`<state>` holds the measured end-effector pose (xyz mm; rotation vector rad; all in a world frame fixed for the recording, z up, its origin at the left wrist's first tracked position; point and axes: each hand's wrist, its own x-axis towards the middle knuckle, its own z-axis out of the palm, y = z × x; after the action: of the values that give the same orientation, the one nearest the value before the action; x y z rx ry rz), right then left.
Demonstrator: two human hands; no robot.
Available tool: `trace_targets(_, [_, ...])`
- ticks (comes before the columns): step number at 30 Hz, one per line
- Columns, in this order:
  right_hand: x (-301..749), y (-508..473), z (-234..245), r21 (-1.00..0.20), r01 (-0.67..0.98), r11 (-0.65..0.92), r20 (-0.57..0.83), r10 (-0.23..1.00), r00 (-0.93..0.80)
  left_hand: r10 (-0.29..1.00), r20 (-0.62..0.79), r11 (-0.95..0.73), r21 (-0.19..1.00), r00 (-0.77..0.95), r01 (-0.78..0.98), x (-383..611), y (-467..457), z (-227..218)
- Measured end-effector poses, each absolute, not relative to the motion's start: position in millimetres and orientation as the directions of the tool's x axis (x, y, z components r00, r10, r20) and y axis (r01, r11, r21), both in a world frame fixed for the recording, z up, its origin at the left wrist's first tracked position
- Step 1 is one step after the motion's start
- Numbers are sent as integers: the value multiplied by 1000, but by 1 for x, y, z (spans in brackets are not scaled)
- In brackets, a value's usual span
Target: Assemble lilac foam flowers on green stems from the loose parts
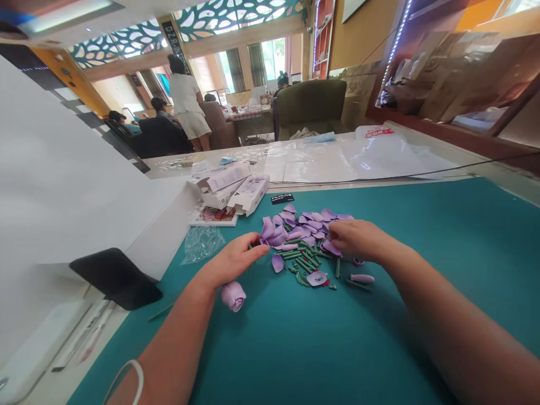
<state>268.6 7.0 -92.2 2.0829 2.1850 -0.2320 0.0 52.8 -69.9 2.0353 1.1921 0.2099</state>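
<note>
My left hand (236, 260) pinches a partly built purple flower (272, 233) just left of a heap of purple petal pieces (314, 220) and green stem pieces (300, 260) on the teal mat (422, 270). My right hand (358, 238) rests palm down on the right side of the heap, fingers curled onto a purple petal (331, 247). A finished purple bud (233, 295) lies on the mat beside my left wrist. More loose purple pieces (361, 278) sit under my right wrist.
Opened white boxes (236, 191) and a booklet (213, 216) lie behind the heap, with a crumpled clear bag (201, 243) to their left. A black stand (116, 278) sits at the left. People (185, 104) are at tables far behind.
</note>
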Motion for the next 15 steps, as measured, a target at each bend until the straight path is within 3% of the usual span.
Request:
trace_targets(11, [243,-11,-66,-593,792,144,120,989,-90,848,-119,-369,565,516,738,5,49,-72])
trace_targets(15, [233,-15,-64,-695,679,237,191,971,-143,852,-78,-404,532,518,744,9,46,-73])
